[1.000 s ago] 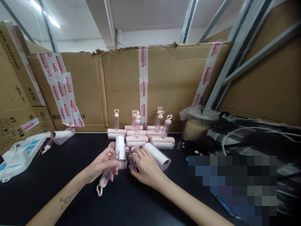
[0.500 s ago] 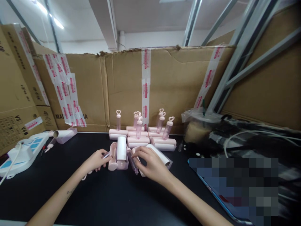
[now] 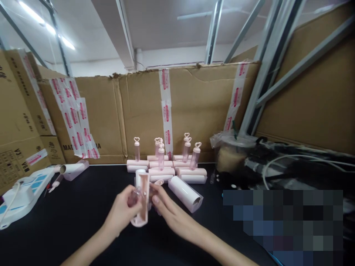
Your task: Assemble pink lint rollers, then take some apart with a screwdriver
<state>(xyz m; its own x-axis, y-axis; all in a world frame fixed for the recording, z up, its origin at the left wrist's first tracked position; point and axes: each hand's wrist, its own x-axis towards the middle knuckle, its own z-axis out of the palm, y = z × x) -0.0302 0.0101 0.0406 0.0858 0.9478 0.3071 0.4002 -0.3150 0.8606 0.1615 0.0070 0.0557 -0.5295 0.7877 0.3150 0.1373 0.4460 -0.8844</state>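
Both of my hands meet over a hollow pink half-round cover (image 3: 144, 199), held tilted with its open side towards me. My left hand (image 3: 122, 208) is closed round its left side, with something clear and shiny by the fingertips. My right hand (image 3: 169, 210) is closed at the cover's right edge; its fingertips are partly hidden. Behind the cover stands a white roll (image 3: 139, 176), mostly hidden. To the right lies another white roll (image 3: 184, 190) in a clear tray. A pink heart-shaped loop end (image 3: 159, 183) shows just above my right hand.
Several pink roller cases (image 3: 191, 172) with clear tubes topped by heart loops (image 3: 195, 157) stand at the back. A loose white roll (image 3: 70, 169) and power strip (image 3: 30, 192) lie left. Right are a drink cup (image 3: 233, 155), cables and a blurred-out item. Cardboard (image 3: 138, 114) walls the back.
My hands have come together, and the pink cover is raised and tilted between them. The clear tube from my left hand is no longer distinct. The view has shifted slightly.
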